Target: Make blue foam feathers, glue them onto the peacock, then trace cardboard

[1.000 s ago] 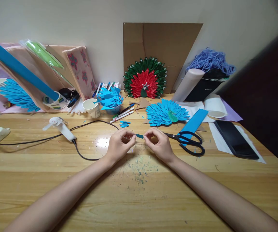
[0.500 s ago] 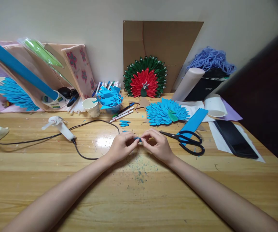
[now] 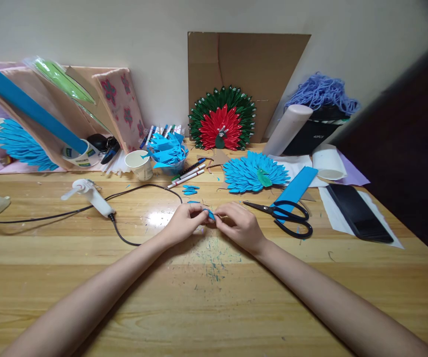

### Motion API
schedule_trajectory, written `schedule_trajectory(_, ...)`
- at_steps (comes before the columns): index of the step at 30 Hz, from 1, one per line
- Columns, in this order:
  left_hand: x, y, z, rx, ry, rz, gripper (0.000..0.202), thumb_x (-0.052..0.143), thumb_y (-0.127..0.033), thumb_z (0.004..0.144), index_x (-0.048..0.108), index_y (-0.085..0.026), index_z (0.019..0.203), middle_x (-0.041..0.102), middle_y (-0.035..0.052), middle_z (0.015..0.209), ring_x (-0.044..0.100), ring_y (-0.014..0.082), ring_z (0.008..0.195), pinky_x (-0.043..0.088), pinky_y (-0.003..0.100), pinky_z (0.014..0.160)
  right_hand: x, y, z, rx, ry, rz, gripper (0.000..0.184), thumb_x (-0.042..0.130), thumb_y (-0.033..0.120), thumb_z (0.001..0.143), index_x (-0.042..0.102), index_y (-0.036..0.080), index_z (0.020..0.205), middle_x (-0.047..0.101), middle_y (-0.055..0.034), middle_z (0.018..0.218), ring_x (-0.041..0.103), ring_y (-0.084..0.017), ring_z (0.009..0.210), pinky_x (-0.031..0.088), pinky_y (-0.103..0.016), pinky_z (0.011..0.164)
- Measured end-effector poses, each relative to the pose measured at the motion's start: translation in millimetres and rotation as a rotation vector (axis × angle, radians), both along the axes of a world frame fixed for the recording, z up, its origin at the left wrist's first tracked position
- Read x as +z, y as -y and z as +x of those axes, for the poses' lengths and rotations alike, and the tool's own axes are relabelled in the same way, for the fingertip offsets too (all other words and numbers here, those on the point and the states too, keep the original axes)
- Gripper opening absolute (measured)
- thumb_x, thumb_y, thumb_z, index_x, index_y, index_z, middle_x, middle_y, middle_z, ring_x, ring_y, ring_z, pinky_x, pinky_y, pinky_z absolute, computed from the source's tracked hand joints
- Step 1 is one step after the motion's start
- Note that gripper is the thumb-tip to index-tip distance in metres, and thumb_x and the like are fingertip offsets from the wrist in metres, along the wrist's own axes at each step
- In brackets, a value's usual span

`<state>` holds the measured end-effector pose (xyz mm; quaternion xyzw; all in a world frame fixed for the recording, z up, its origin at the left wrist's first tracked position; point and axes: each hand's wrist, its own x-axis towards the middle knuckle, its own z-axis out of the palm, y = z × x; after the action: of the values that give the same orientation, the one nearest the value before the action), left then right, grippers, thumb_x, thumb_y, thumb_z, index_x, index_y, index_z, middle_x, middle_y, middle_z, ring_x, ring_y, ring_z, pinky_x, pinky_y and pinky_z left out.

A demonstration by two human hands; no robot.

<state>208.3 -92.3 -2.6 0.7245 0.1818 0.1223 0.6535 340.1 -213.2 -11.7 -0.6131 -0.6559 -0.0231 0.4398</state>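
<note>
Between my fingertips is a small piece of blue paper (image 3: 210,214). My left hand (image 3: 187,220) pinches it from one side, and my right hand (image 3: 241,225) has its fingertips closed at the other end. Fingers cover part of the piece, so its full shape is hidden. Just beyond my hands lie several small folded blue petals (image 3: 190,190). Black-handled scissors (image 3: 290,215) rest right of my right hand, across a blue strip (image 3: 297,186). A blue peacock with a green body (image 3: 254,173) lies behind them.
A white hot glue gun (image 3: 94,198) with a black cord lies at left. Farther back are a paper cup (image 3: 138,165), a tub of blue pieces (image 3: 167,151), markers (image 3: 187,176) and a green-and-red peacock (image 3: 221,121) by cardboard (image 3: 247,59). A phone (image 3: 360,213) lies at right.
The blue piece has turned and shows more of its surface between my fingers. My right fingers have shifted slightly down along it. The view has moved a little.
</note>
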Motion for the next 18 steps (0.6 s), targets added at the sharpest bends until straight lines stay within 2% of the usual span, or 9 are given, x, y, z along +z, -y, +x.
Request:
schedule_trajectory(5,2.4,-2.5,0.5,0.022,0.008,-0.081,0.023,0.053,-0.029,0.079,0.065,-0.013,0.068,0.067,0.0027,0.065,0.059,0.0111,0.061,0.047,0.023,0.063,1.2,1.7,-1.1,0.021,0.069,-0.015,0.012,0.05,0.012,0.082,0.059,0.02,0.085,0.066,-0.0056,0.08,0.059,-0.018,0.075,0.048,-0.03,0.07)
schedule_trajectory(10,7.7,-0.7,-0.4,0.06,-0.009,-0.083,0.026,0.056,-0.034,0.077,0.063,-0.013,0.062,0.065,0.0024,0.06,0.059,0.0116,0.057,0.047,0.023,0.06,1.1,3.2,-2.1,0.051,0.073,-0.061,0.015,0.049,0.013,0.083,0.06,0.021,0.088,0.067,-0.0065,0.085,0.06,-0.018,0.078,0.049,-0.033,0.073)
schedule_trajectory(13,9.1,1.5,-0.4,0.088,-0.032,-0.065,0.028,0.059,-0.037,0.076,0.063,-0.012,0.062,0.064,0.0029,0.059,0.059,0.0121,0.056,0.048,0.024,0.06,1.6,2.7,-2.7,0.04,-0.002,-0.06,0.013,0.051,0.014,0.082,0.061,0.021,0.087,0.068,-0.0059,0.085,0.061,-0.018,0.08,0.05,-0.034,0.074)
schedule_trajectory(18,7.6,3.2,0.7,0.114,-0.002,-0.065,0.027,0.058,-0.036,0.078,0.065,-0.012,0.069,0.066,0.0037,0.065,0.059,0.0116,0.059,0.048,0.024,0.059,4.9,0.5,-2.9,-0.001,-0.285,-0.137,0.01,0.057,0.022,0.081,0.062,0.02,0.089,0.067,-0.0039,0.081,0.064,-0.015,0.071,0.053,-0.028,0.064)
